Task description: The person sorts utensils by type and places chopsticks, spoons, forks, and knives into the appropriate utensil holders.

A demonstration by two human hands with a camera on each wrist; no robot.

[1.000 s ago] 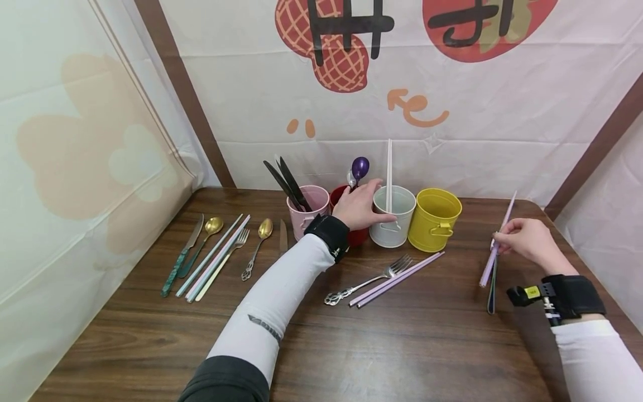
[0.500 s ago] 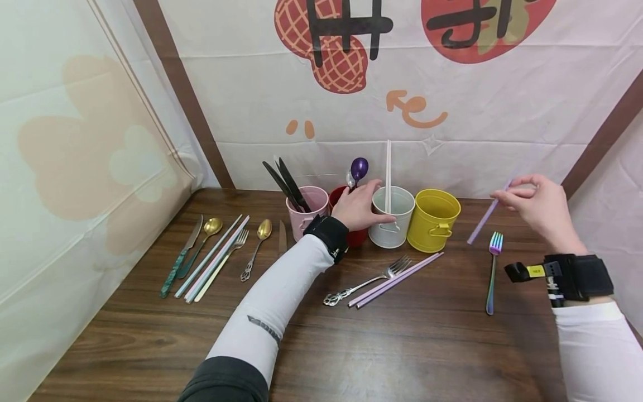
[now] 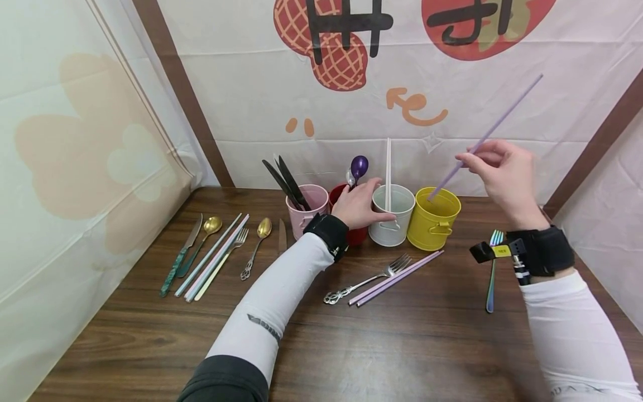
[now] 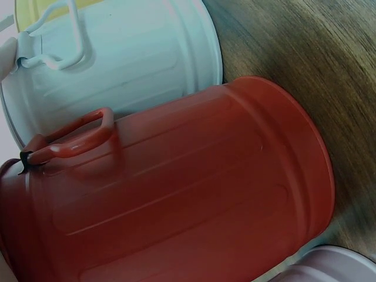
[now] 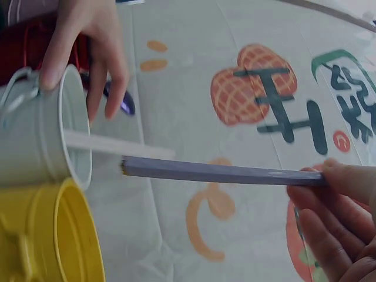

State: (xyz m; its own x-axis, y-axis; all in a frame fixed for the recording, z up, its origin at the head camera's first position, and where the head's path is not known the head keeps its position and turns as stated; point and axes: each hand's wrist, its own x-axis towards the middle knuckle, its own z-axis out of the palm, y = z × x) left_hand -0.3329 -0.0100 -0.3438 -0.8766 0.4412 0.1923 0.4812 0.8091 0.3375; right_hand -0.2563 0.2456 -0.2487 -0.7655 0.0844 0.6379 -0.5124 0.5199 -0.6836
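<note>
My right hand (image 3: 506, 173) pinches a lilac chopstick (image 3: 511, 114) between thumb and fingers, tilted up to the right. Its lower end overlaps the mouth of the yellow bucket (image 3: 433, 226) in the head view; the right wrist view shows that end (image 5: 135, 166) outside the bucket rims. My left hand (image 3: 358, 204) lies over the red bucket (image 4: 176, 188), fingers spread, thumb at the rim of the white bucket (image 3: 387, 231). A pair of white chopsticks (image 3: 389, 167) stands in the white bucket. A purple spoon (image 3: 359, 166) rises from the red one.
A pink bucket (image 3: 315, 201) holds dark knives (image 3: 291, 181). On the table's left lie a green-handled knife (image 3: 183, 257), gold spoons (image 3: 264, 228), chopsticks (image 3: 216, 259) and a fork (image 3: 223, 262). A silver fork (image 3: 369, 282) and lilac chopsticks (image 3: 402, 277) lie in front; an iridescent fork (image 3: 492, 273) lies right.
My right hand has lifted the lilac chopstick from beside the iridescent fork and carried it up and left to the yellow bucket. My left hand has stayed in place.
</note>
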